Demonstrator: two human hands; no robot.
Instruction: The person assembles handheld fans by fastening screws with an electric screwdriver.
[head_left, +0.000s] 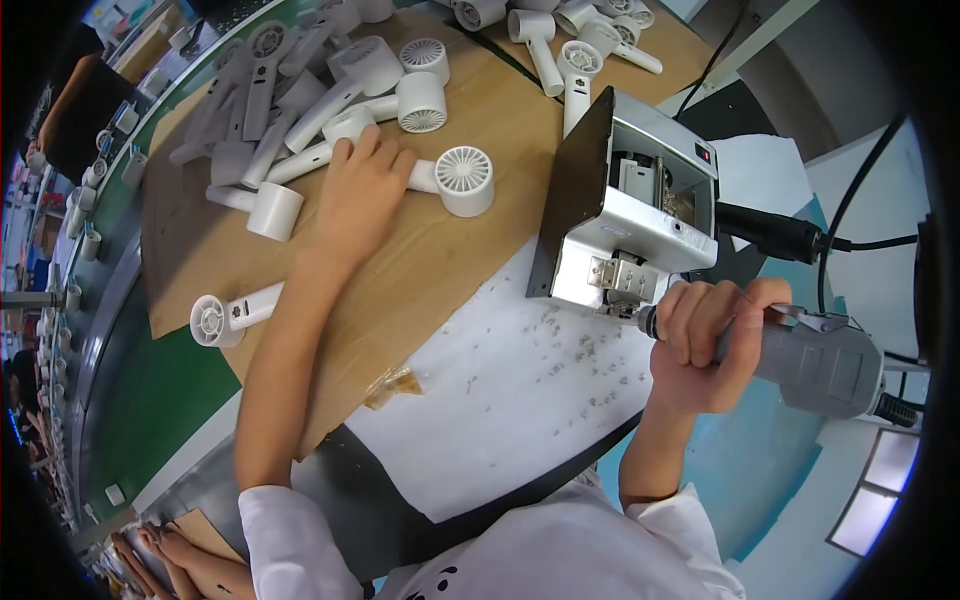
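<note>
gripping a grey screwdriver (828,368): right hand (708,338); left hand (362,200) over white fan (466,184), grip unclear.

Bare forearms (295,350) reach forward, well apart.
Left hand (365,190) lies palm down, fingers (369,140) bent; right hand (705,335) curls into a closed grip.

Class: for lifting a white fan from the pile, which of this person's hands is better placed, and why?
Probably the left hand: it lies at the edge of the pile, over a fan handle. The right hand grips a grey electric screwdriver beside the metal box, farther off.
</note>
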